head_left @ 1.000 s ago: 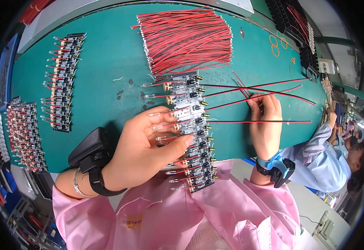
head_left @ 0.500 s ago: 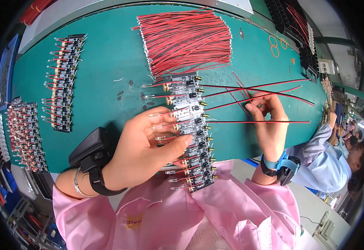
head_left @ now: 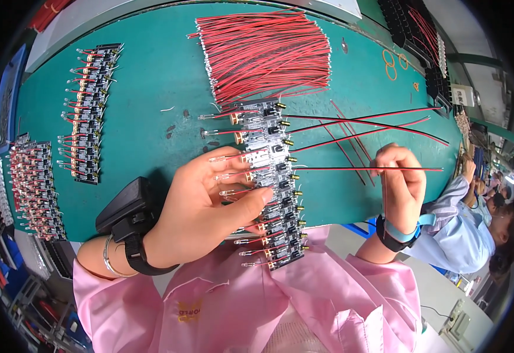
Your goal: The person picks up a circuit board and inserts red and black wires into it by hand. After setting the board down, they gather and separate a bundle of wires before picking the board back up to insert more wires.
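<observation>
A long strip of joined black circuit boards (head_left: 282, 190) runs up and down in front of me, with clear-tipped LEDs on short red leads along its left side and brass-coloured parts along its right. My left hand (head_left: 210, 203) grips the strip at its left edge, thumb on top. Several red-and-black wires (head_left: 357, 169) stick out to the right from its upper boards. My right hand (head_left: 403, 179) is closed in a pinch on a thin red wire (head_left: 385, 197) that hangs toward my wrist; one wire from the strip crosses its fingers.
Loose wires (head_left: 346, 138) lie on the green mat (head_left: 151, 76) right of the strip. Beyond is a large pile of red wires (head_left: 263, 56). Another board strip (head_left: 89, 115) and a stack of strips (head_left: 36, 191) sit left. Rubber bands (head_left: 390, 65) lie far right; a person (head_left: 463, 223) sits beyond.
My right hand has moved right and slightly nearer me from the loose wires, now with a thin wire in its fingers. My left hand keeps its place on the strip.
</observation>
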`<act>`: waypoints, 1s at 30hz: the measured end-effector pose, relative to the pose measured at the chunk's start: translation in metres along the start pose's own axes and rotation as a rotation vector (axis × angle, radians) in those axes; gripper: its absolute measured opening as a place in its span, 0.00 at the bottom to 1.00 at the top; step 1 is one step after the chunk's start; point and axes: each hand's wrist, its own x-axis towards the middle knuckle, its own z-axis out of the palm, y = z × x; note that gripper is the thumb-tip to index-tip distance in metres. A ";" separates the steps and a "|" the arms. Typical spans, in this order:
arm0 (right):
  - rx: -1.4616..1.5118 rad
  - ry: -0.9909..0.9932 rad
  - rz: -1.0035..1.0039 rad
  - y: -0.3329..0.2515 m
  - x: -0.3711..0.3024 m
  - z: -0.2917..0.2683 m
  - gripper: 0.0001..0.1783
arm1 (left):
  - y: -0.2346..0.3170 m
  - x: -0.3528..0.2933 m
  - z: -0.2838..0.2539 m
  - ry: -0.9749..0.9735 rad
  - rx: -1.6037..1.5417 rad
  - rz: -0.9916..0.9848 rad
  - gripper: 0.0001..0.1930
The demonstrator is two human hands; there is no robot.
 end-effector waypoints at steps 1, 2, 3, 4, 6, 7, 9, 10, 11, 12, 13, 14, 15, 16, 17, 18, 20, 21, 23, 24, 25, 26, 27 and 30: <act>0.001 -0.002 0.003 0.002 -0.003 0.000 0.10 | -0.001 0.000 0.000 -0.002 0.013 0.021 0.11; 0.009 -0.062 -0.005 0.004 -0.006 0.001 0.09 | -0.002 0.001 0.000 -0.004 0.026 0.041 0.11; 0.016 -0.123 -0.012 0.005 -0.010 0.002 0.09 | -0.002 0.001 0.000 -0.002 0.025 0.039 0.11; 0.024 -0.183 -0.019 0.006 -0.012 0.003 0.08 | 0.000 0.000 0.001 -0.001 0.008 0.017 0.11; -0.004 -0.174 0.021 0.005 -0.015 0.007 0.08 | 0.002 0.000 0.002 -0.001 -0.024 -0.025 0.12; -0.033 -0.165 0.059 0.004 -0.016 0.010 0.08 | 0.002 0.000 0.002 0.000 -0.024 -0.026 0.12; -0.061 -0.156 0.097 0.005 -0.016 0.016 0.08 | 0.000 0.001 0.001 0.010 -0.003 0.011 0.12; -0.143 -0.119 0.119 0.006 -0.016 0.021 0.07 | -0.001 0.001 0.001 0.016 0.007 0.031 0.12; -0.225 -0.081 0.141 0.006 -0.015 0.024 0.06 | -0.001 0.001 0.001 0.015 0.006 0.030 0.12; -0.308 -0.043 0.163 0.007 -0.014 0.026 0.05 | -0.002 0.001 0.001 0.018 0.005 0.032 0.12; -0.308 -0.043 0.163 0.009 -0.013 0.026 0.05 | -0.002 0.001 0.002 0.020 0.004 0.035 0.12; -0.383 -0.019 0.066 0.015 -0.012 0.025 0.05 | -0.002 0.001 0.002 0.022 0.003 0.037 0.12; -0.458 0.006 -0.031 0.020 -0.012 0.025 0.05 | -0.001 0.001 0.002 0.022 0.002 0.037 0.12; -0.530 0.028 -0.128 0.023 -0.012 0.025 0.05 | -0.001 0.001 0.002 0.021 0.001 0.023 0.12; -0.530 0.026 -0.127 0.022 -0.012 0.026 0.05 | -0.001 0.000 0.002 0.021 0.000 0.010 0.12; -0.556 0.028 -0.103 0.021 -0.012 0.027 0.04 | -0.001 0.000 0.002 0.020 -0.001 -0.003 0.12; -0.609 0.034 -0.055 0.018 -0.013 0.029 0.04 | -0.002 0.000 0.000 0.019 0.023 -0.009 0.16; -0.609 0.034 -0.055 0.017 -0.013 0.029 0.04 | -0.002 0.000 -0.001 0.017 0.051 -0.013 0.19; -0.629 -0.001 -0.039 0.015 -0.014 0.030 0.04 | -0.003 0.001 -0.002 0.015 0.078 -0.017 0.23; -0.639 -0.018 -0.032 0.014 -0.014 0.030 0.04 | -0.003 0.001 -0.002 0.009 0.068 -0.012 0.23; -0.639 -0.018 -0.032 0.011 -0.015 0.032 0.04 | -0.004 0.001 -0.002 0.004 0.059 -0.007 0.23; -0.673 0.006 -0.094 0.007 -0.016 0.035 0.04 | -0.004 0.001 -0.002 0.000 0.049 -0.004 0.22; -0.706 0.030 -0.157 0.004 -0.016 0.038 0.04 | -0.004 0.001 -0.002 0.002 0.049 -0.004 0.22; -0.784 0.033 -0.237 0.003 -0.016 0.045 0.04 | -0.002 -0.001 -0.002 0.018 0.076 -0.002 0.22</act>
